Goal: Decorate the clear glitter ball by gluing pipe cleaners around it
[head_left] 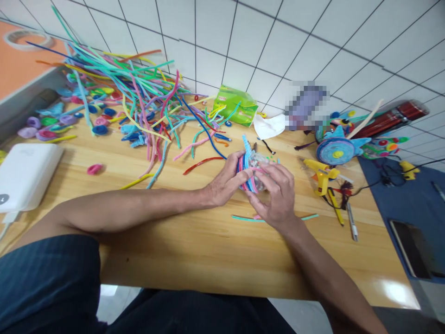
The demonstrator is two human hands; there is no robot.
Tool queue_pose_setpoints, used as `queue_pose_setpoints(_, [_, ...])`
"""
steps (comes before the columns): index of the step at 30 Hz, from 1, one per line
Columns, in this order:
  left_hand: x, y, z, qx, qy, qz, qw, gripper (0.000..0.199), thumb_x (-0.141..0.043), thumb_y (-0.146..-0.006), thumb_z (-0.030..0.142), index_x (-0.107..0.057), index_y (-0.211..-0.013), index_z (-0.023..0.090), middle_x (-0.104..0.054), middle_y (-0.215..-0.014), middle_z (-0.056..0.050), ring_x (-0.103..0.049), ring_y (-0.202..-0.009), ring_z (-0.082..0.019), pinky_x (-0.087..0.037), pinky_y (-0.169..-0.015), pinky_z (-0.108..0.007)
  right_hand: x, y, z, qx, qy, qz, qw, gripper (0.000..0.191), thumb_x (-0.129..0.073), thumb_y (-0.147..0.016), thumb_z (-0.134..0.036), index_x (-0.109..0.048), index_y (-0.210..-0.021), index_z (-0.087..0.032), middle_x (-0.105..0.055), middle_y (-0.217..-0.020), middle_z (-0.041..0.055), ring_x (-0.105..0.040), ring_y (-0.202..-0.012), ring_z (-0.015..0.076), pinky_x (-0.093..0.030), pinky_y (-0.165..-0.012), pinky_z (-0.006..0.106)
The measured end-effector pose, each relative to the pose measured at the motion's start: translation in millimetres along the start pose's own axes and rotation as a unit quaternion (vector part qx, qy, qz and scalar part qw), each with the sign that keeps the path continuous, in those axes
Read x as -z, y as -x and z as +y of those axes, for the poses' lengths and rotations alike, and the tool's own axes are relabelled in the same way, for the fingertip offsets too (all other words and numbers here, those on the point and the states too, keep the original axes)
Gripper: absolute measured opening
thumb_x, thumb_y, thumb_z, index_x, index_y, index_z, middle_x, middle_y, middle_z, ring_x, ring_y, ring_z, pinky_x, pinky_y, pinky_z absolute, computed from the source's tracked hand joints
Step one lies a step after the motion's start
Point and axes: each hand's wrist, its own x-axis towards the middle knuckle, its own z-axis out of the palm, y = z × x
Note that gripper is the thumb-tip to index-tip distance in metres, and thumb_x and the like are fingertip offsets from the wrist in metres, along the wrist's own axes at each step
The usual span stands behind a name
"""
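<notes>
Between my hands is a small clear rounded object, partly wrapped in blue and pink pipe cleaners, with a light-blue twisted piece sticking up from it. My left hand grips its left side, the thumb pressing on a pink pipe cleaner. From the right, my right hand closes its fingers on the same object and pink strand. The fingers hide much of its lower right part. A teal pipe cleaner lies on the wooden table below my right hand.
A pile of pipe cleaners and coiled pieces spreads at the back left. A white power bank is at the left edge. To the right lie a yellow glue gun, a yellow cutter, a pen and a phone.
</notes>
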Motion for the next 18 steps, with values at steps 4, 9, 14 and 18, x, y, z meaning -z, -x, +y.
queue_pose_setpoints(4, [1.1, -1.0, -1.1, -0.003, 0.012, -0.006, 1.0, 0.055, -0.053, -0.107, 0.05, -0.04, -0.151, 0.02, -0.05, -0.155, -0.016, -0.047, -0.148, -0.031, -0.034, -0.133, -0.049, 2.9, -0.2, 1.5, 0.015, -0.002, -0.008, 1.0, 0.062, -0.075, -0.096, -0.028, -0.051, -0.153, -0.03, -0.07, -0.145, 0.0125, -0.062, -0.141, 0.0355, -0.056, -0.114, 0.061])
queue_pose_setpoints(9, [0.6, -4.9, 0.5, -0.002, 0.027, -0.016, 1.0, 0.052, -0.051, -0.107, 0.054, -0.041, -0.146, 0.021, -0.053, -0.151, -0.014, -0.05, -0.145, -0.03, -0.038, -0.13, -0.046, 5.9, 0.2, 7.2, 0.044, -0.008, -0.016, 0.999, 0.05, -0.076, -0.098, -0.027, -0.056, -0.144, -0.031, -0.07, -0.149, 0.0104, -0.058, -0.148, 0.0349, -0.057, -0.114, 0.062])
queue_pose_setpoints(14, [0.7, -6.0, 1.9, 0.01, 0.027, -0.023, 0.999, 0.047, -0.049, -0.107, 0.051, -0.044, -0.142, 0.021, -0.057, -0.145, -0.012, -0.052, -0.14, -0.029, -0.041, -0.128, -0.044, 5.6, 0.2, 10.8, 0.066, 0.006, -0.018, 0.998, 0.038, -0.075, -0.1, -0.029, -0.06, -0.135, -0.029, -0.071, -0.145, 0.0109, -0.059, -0.147, 0.0341, -0.059, -0.113, 0.061])
queue_pose_setpoints(18, [0.3, -5.4, 1.5, 0.017, 0.03, -0.026, 0.999, 0.046, -0.048, -0.107, 0.052, -0.044, -0.14, 0.021, -0.058, -0.143, -0.012, -0.054, -0.139, -0.028, -0.042, -0.127, -0.043, 6.4, -2.5, 8.8, 0.071, 0.018, -0.028, 0.997, 0.032, -0.074, -0.102, -0.03, -0.062, -0.132, -0.03, -0.073, -0.143, 0.0089, -0.066, -0.139, 0.0305, -0.062, -0.113, 0.057])
